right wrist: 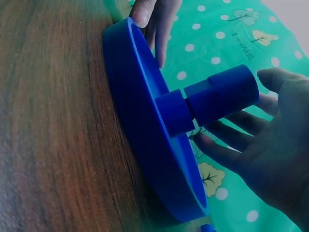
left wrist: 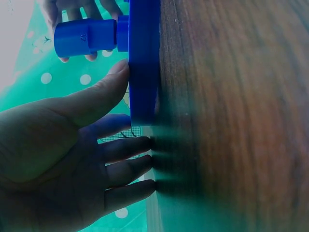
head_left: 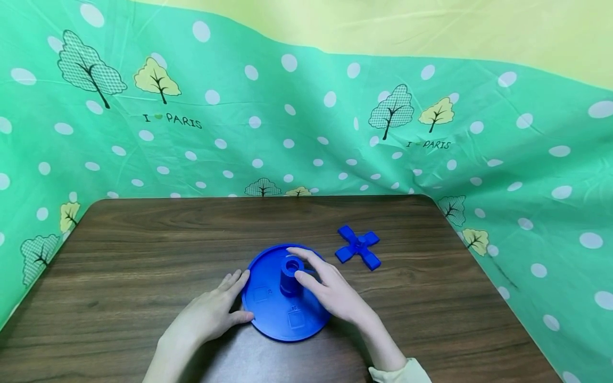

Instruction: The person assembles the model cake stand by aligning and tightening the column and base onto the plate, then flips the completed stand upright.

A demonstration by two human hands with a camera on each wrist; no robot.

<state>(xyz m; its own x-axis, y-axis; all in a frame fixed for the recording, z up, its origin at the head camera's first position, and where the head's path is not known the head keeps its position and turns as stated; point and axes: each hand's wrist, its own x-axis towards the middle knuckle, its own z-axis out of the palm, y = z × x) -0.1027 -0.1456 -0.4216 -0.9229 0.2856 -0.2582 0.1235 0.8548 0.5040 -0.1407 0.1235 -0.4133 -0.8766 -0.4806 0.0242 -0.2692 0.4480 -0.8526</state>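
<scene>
A round blue tray-like disc point(head_left: 268, 319) with a raised rim lies flat on the table. From its middle rises a short blue collar point(right wrist: 175, 113), topped by a hollow blue cylinder point(right wrist: 224, 94); a thin gap shows between the two. My left hand point(head_left: 206, 314) is at the disc's left edge, thumb against the rim and fingers straight, their tips down at the table in the left wrist view. Around the cylinder my right hand point(head_left: 337, 292) spreads its fingers loosely, the thumb close to its top. Whether the right fingertips touch it is hard to tell.
A blue cross-shaped piece point(head_left: 359, 246) with a small centre stub lies behind and right of the disc. The dark wood table point(head_left: 143, 239) ends at a green dotted cloth point(head_left: 306, 133) hung along its back and sides.
</scene>
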